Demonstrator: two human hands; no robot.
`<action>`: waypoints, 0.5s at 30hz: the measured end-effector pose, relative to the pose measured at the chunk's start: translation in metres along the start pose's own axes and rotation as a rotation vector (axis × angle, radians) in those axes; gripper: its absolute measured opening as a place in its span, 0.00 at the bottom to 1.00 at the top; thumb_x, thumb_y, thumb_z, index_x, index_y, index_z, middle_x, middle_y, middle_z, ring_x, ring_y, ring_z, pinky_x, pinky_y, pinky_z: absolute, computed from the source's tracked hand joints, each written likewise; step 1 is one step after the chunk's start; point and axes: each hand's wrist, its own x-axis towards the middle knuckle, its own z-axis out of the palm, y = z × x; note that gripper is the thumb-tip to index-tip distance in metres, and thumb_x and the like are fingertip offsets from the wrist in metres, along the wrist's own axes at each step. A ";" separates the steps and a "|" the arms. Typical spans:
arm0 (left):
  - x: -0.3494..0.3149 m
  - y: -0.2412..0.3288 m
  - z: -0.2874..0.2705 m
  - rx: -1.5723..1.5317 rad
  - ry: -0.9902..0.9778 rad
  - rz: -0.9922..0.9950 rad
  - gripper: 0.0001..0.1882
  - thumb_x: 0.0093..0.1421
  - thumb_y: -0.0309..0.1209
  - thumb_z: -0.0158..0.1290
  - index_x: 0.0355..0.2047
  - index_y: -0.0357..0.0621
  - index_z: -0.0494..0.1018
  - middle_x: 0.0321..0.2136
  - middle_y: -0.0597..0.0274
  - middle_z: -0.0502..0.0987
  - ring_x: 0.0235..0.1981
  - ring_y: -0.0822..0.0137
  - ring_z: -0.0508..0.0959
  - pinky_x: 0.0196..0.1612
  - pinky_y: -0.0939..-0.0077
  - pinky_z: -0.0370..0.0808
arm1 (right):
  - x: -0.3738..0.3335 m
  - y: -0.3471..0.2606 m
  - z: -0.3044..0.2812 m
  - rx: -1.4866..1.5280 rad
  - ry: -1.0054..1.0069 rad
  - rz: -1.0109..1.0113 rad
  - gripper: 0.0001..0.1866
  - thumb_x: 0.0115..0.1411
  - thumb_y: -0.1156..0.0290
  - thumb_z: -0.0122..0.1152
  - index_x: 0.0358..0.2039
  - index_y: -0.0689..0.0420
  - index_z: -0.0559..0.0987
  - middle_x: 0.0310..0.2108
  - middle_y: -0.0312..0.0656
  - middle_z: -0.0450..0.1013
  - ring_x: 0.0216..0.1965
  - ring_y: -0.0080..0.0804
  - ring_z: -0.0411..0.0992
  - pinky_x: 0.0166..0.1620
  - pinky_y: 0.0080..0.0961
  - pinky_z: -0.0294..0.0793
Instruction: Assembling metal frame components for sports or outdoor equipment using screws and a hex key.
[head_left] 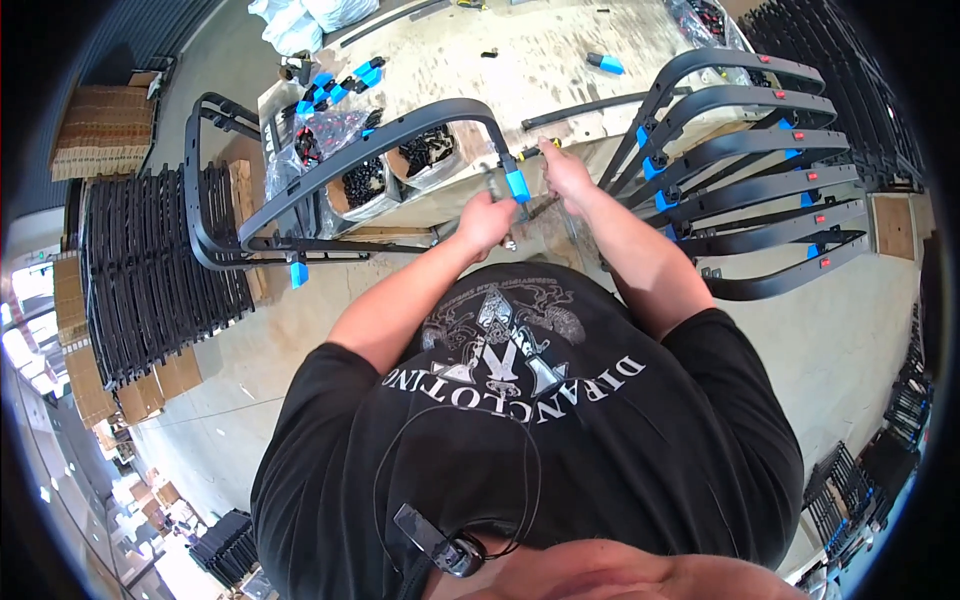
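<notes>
A black tubular frame (370, 145) with rounded corners reaches across the left side of the table, and its near end carries a blue clip (516, 185). My left hand (485, 222) is closed beside this clip, around a slim metal tool (509, 242) that looks like a wrench; the fingers hide most of it. On the clip's other side, my right hand (566, 174) grips a screwdriver (545, 149) with a yellow and black handle. Its tip points left at the frame end, just above the clip; whether it touches cannot be made out.
Several black frames (745, 145) with blue clips stand in a row at the right. Boxes of small black parts (425, 152), loose blue clips (340, 85) and a black bar (600, 106) lie on the worn table (540, 50). Stacked black frames (160, 270) stand left.
</notes>
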 end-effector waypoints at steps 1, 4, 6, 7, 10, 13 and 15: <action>0.000 -0.003 -0.010 -0.005 0.004 -0.001 0.11 0.61 0.33 0.56 0.32 0.36 0.73 0.23 0.60 0.75 0.18 0.64 0.73 0.20 0.66 0.69 | -0.002 0.004 0.002 0.085 0.016 -0.043 0.27 0.66 0.40 0.55 0.27 0.52 0.71 0.15 0.30 0.58 0.15 0.23 0.55 0.21 0.28 0.55; -0.010 -0.020 -0.050 -0.260 0.047 -0.079 0.10 0.61 0.31 0.57 0.34 0.35 0.72 0.24 0.60 0.75 0.20 0.66 0.73 0.21 0.68 0.69 | 0.001 0.012 0.006 0.164 0.067 -0.045 0.27 0.67 0.41 0.55 0.24 0.52 0.70 0.17 0.30 0.60 0.16 0.24 0.56 0.20 0.30 0.55; -0.016 -0.031 -0.076 -0.213 0.086 -0.040 0.10 0.60 0.30 0.58 0.35 0.36 0.71 0.24 0.60 0.75 0.20 0.67 0.73 0.22 0.69 0.68 | 0.007 0.015 0.009 0.181 0.148 -0.053 0.27 0.68 0.41 0.54 0.23 0.51 0.70 0.18 0.31 0.60 0.16 0.25 0.56 0.21 0.30 0.57; -0.016 -0.043 -0.091 -0.227 0.095 -0.040 0.10 0.60 0.30 0.58 0.35 0.36 0.71 0.24 0.60 0.75 0.20 0.67 0.73 0.22 0.69 0.68 | 0.012 0.016 0.009 0.167 0.138 -0.056 0.27 0.68 0.41 0.54 0.23 0.51 0.70 0.18 0.31 0.60 0.16 0.25 0.56 0.21 0.30 0.57; -0.020 -0.064 -0.122 -0.136 0.182 -0.028 0.09 0.60 0.29 0.58 0.36 0.38 0.72 0.25 0.63 0.75 0.21 0.69 0.73 0.24 0.70 0.69 | 0.027 0.014 -0.013 0.387 0.306 -0.074 0.26 0.70 0.43 0.51 0.24 0.50 0.68 0.18 0.31 0.59 0.16 0.26 0.56 0.21 0.29 0.57; -0.015 -0.081 -0.148 -0.085 0.203 0.071 0.08 0.60 0.30 0.58 0.37 0.40 0.73 0.25 0.65 0.74 0.21 0.70 0.72 0.24 0.71 0.69 | 0.027 0.012 -0.036 0.412 0.325 -0.130 0.21 0.72 0.47 0.49 0.30 0.51 0.67 0.17 0.31 0.57 0.16 0.24 0.55 0.20 0.27 0.57; -0.008 -0.082 -0.163 -0.153 0.157 0.070 0.09 0.60 0.30 0.58 0.37 0.40 0.73 0.25 0.65 0.74 0.22 0.71 0.72 0.24 0.71 0.69 | 0.003 0.025 -0.036 0.298 0.223 -0.213 0.16 0.72 0.54 0.50 0.32 0.51 0.66 0.17 0.29 0.57 0.14 0.21 0.55 0.18 0.25 0.56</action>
